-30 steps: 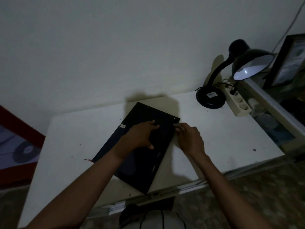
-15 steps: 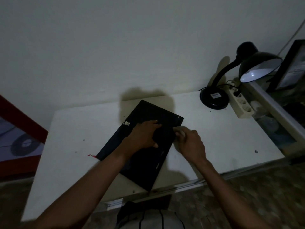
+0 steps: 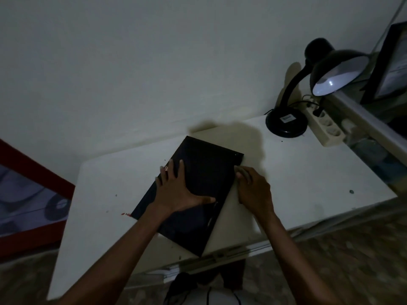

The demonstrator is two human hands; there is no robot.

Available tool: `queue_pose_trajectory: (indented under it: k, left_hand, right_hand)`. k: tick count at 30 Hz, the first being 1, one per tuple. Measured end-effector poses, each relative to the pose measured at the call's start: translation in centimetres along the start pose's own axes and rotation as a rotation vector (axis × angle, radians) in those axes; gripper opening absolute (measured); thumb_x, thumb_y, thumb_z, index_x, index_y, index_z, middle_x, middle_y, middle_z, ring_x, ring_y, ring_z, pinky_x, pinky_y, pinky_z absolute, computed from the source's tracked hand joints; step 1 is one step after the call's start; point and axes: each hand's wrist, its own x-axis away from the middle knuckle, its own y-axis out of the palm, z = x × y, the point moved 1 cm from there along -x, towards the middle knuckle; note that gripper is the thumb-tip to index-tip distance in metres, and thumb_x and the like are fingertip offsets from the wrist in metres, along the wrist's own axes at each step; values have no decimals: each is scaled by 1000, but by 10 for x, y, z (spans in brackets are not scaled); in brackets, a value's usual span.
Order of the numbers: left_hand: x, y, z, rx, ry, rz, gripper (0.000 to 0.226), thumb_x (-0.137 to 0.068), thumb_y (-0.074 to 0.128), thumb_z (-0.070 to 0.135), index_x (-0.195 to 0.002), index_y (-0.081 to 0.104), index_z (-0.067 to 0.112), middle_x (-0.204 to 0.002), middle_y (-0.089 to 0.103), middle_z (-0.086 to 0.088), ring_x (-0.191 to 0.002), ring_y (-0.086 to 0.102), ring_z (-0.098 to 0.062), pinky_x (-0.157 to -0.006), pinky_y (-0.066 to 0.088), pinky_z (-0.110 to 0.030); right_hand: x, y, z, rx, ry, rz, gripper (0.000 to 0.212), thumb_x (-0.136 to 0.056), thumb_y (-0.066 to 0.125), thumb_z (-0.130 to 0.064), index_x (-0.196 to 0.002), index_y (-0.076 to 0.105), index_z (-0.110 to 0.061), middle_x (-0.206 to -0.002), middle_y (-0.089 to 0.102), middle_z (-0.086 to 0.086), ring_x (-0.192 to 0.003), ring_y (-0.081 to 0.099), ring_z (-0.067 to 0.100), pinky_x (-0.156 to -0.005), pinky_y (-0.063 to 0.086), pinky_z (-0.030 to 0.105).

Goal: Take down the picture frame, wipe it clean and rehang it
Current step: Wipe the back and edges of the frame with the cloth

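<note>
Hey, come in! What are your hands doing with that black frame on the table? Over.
Left hand flat on picture frame, pressing. Right hand curled at its right edge. Frame flat on table. Nothing blocking.

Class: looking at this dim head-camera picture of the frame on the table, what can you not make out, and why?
- Picture frame: lies back up, so the picture side is hidden against the table.
- Right hand: whether it holds a cloth; curled fingers and dim light hide it.
- Second frame: cut by the right edge, print blurred.
- Left hand covers part of the frame's back.
</note>
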Motion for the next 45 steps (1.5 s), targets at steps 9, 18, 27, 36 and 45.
queue_pose_trajectory:
  k: [9,18,27,36,45]
  left_hand:
    - [-8,3,9,-112,-80,-124,164,-22,47,107,-149,-27,35,-160,-29,-4,-144,-21,-46,-113,-2,-71]
    - [-10,4,12,-201,-77,-95,158,-27,45,107,-150,-23,35,-162,-21,-7,-146,-7,-48,-112,10,-70]
    - [-9,0,7,-186,-79,-117,153,-29,48,106,-150,-19,41,-163,-18,-2,-148,-8,-42,-113,8,-69]
    - [-11,-7,9,-162,-100,-170,152,-31,55,102,-151,-17,42,-163,-19,0,-148,-14,-41,-114,6,-70]
    - [-4,-9,20,-78,-114,-136,143,-46,62,92,-156,-4,32,-165,-10,-2,-149,-15,-32,-117,10,-65]
  right_hand:
    - [3,-1,2,-79,10,24,30,-101,52,-36,-128,60,-25,-113,70,1,-92,64,12,-83,51,26]
    - [7,5,9,-44,-20,7,29,-100,53,-36,-127,62,-29,-117,67,2,-99,65,19,-82,52,28]
    - [-4,7,0,333,-134,11,22,-101,49,-23,-121,56,-28,-119,49,5,-84,61,25,-67,48,32]
    - [24,13,5,512,-240,-39,38,-96,44,-15,-132,51,-25,-132,44,10,-92,60,25,-72,50,33]
    - [-37,-15,-4,474,-146,-13,32,-93,53,-7,-122,56,-20,-128,46,11,-92,62,29,-82,52,39]
